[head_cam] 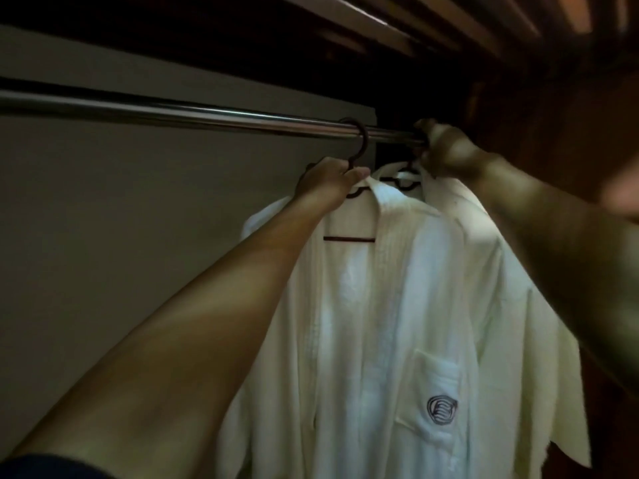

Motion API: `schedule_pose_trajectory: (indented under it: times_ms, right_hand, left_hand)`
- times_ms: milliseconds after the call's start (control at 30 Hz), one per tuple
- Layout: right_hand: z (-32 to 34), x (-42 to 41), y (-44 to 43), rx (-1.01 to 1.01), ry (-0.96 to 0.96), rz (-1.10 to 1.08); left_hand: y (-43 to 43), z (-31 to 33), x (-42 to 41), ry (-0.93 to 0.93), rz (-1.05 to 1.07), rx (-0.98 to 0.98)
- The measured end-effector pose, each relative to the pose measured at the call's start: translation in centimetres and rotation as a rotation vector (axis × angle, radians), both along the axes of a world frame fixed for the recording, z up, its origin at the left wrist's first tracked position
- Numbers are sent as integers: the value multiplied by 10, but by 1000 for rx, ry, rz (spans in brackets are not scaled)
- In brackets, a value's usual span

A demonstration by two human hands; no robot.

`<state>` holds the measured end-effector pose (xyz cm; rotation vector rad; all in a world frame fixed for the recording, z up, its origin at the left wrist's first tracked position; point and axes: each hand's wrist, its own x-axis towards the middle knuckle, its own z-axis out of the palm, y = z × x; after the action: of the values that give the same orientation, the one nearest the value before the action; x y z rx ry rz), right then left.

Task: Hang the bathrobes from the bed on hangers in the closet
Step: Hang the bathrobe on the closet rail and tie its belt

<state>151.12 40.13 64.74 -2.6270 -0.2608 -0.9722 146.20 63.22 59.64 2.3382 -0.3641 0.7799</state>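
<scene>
Soft, bulky bathrobe (397,305): left hand (328,179) clenches its hanger (349,238) neck; right hand (446,152) grasps the second hanger's hook at the rail (207,114).

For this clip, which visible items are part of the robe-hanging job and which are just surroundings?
Part of the job: front bathrobe, second bathrobe behind it, dark hanger, its hook over the closet rail, left hand, right hand.

Surroundings: back wall, slats overhead.
</scene>
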Motion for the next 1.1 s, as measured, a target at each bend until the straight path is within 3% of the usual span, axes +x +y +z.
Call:
schedule_pose_trajectory:
  times_ms: [167, 300, 400, 500, 567, 633, 733, 867, 933, 1033, 1100]
  right_hand:
    - [-69, -62, 43, 66, -236, 51]
    - [-128, -81, 80, -67, -389, -118]
    - [-124, -79, 81, -43, -364, -116]
    - [-124, -87, 82, -98, -276, -99]
    - [-129, -99, 82, -122, -258, -57]
    - [-135, -112, 76, -119, -279, -58]
    - [-168, -137, 57, -163, -313, -243]
    - [-215, -162, 44, -235, -165, -446]
    - [-223, -166, 55, -119, -139, -380]
    - [-221, -184, 86, 442, -123, -79]
    - [-228, -202, 97, 716, -125, -20]
  left_hand:
    - [-13, -7, 7, -32, 51, 2]
    - [-6, -21, -10, -52, -48, -32]
    - [9, -33, -22, -111, -2, 121]
    - [13, -47, -29, -158, 206, 390]
    - [15, -58, -32, -190, 333, 434]
    - [28, -77, -36, -188, 435, 411]
    - [60, -120, -59, -233, 507, 361]
    - [84, -189, -92, -93, 320, 110]
    - [71, -192, -108, 29, 181, -155]
    - [53, -167, -131, 138, -52, -382]
    - [54, -160, -143, 120, -136, -489]
